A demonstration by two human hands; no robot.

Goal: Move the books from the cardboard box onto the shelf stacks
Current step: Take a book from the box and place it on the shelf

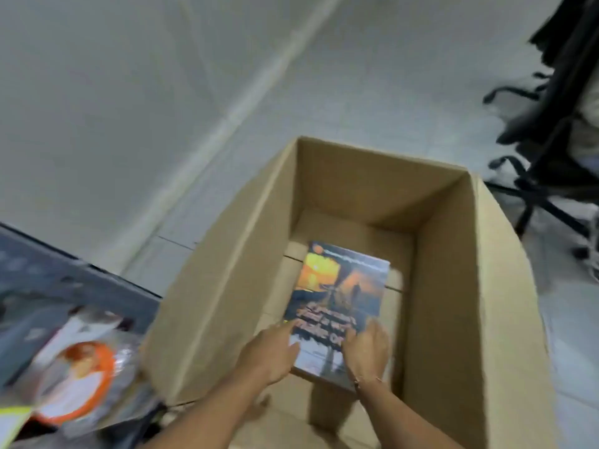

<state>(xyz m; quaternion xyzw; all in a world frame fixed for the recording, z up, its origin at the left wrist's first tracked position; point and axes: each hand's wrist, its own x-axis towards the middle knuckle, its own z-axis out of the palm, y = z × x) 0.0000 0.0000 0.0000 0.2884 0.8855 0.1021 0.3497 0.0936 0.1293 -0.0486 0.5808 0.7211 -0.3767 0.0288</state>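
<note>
Both hands reach into the cardboard box (453,286). The left hand (272,354) and right hand (366,351) rest spread fingers on the book (337,296); whether they grip it is unclear.

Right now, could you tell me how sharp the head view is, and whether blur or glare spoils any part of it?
Head view: motion blur overall; the book cover's title is smeared and unreadable; the items lower left, including an orange-rimmed object, are the softest; the cardboard box edges stay fairly crisp; wide-angle bending shows at the margins; lighting is even, with a pale sheen on the book's lower cover.

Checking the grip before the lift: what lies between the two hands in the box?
In the head view, only the book's cover lies between the left hand and right hand; both rest on its near end.
</note>
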